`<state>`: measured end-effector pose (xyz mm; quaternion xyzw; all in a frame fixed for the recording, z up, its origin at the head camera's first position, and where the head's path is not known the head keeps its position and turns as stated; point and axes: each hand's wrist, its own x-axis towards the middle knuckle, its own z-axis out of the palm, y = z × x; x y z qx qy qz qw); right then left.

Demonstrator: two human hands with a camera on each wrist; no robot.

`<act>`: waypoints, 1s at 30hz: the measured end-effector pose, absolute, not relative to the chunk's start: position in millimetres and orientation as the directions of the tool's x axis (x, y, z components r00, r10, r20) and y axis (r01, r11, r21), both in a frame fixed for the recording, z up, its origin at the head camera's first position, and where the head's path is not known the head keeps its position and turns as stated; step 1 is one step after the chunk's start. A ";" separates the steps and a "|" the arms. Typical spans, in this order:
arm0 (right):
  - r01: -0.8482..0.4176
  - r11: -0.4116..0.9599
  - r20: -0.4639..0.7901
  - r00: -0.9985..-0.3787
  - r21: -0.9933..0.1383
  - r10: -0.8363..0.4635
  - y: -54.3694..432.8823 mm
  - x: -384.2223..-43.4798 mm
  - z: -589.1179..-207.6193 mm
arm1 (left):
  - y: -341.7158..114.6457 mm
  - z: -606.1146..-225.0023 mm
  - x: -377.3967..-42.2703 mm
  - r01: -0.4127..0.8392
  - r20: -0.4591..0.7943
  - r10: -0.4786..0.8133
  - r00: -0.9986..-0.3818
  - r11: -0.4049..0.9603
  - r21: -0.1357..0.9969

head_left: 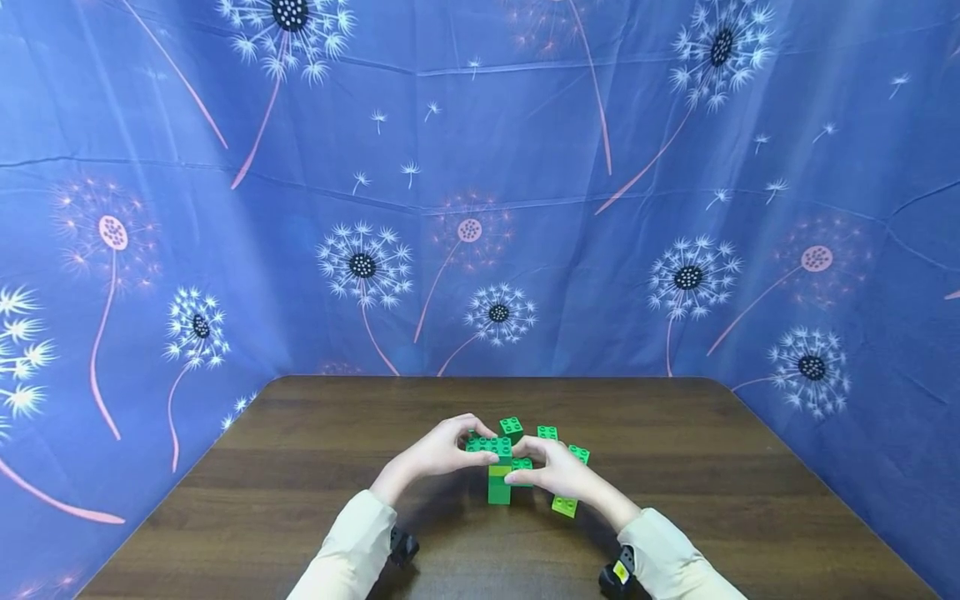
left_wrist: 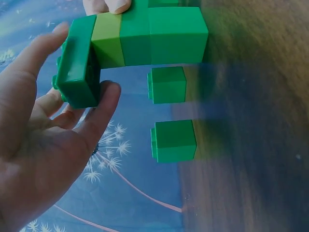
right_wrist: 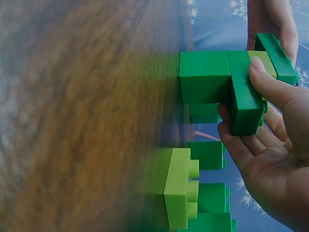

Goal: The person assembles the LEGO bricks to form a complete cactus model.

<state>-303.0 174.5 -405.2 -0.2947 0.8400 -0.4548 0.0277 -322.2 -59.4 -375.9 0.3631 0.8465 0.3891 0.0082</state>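
1. Standing upright at the lower centre of the head frame, as a brick tower.
2. Holding the top brick with the left hand, from frame left; laid lengthwise left-to-right, overhanging leftward.
3. Pinching the rightward-jutting brick with the right hand, from frame right, two levels below the top.

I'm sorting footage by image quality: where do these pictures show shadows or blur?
Head view: a soft shadow on the wooden tabletop below the left hand; left wrist: the green brick in that hand has fairly crisp edges, the tabletop looks soft; right wrist: the tabletop is strongly blurred, with a greenish smear beside the lime-green brick, whose edges are clearer.
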 end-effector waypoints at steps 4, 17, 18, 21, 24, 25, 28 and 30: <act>-0.471 0.420 0.218 -0.824 -0.776 -0.522 174.3 -303.2 -405.2 | -58.0 -375.8 -321.7 0.583 0.256 0.603 -0.756 0.441 0.683; -0.475 0.437 0.226 -0.831 -0.764 -0.508 174.1 -305.9 -403.6 | -52.3 -370.1 -324.3 0.601 0.275 0.607 -0.746 0.435 0.670; -0.476 0.434 0.228 -0.830 -0.765 -0.509 174.2 -305.7 -402.6 | -51.7 -369.1 -324.1 0.602 0.275 0.607 -0.745 0.436 0.668; -0.474 0.427 0.226 -0.829 -0.770 -0.512 175.5 -306.9 -401.9 | -50.8 -369.3 -323.9 0.596 0.270 0.602 -0.751 0.444 0.669; -0.476 0.421 0.227 -0.825 -0.772 -0.517 172.6 -296.5 -390.4 | -51.2 -373.1 -323.8 0.579 0.261 0.590 -0.764 0.449 0.680; -0.471 0.425 0.222 -0.828 -0.773 -0.514 171.4 -294.2 -388.5 | -51.6 -374.4 -323.5 0.572 0.257 0.586 -0.768 0.449 0.687; -0.465 0.431 0.217 -0.833 -0.773 -0.509 168.7 -290.8 -388.0 | -53.4 -378.2 -322.5 0.558 0.252 0.578 -0.776 0.442 0.703; -0.455 0.435 0.208 -0.838 -0.777 -0.505 170.1 -297.3 -397.2 | -54.5 -379.4 -321.1 0.550 0.248 0.575 -0.779 0.439 0.710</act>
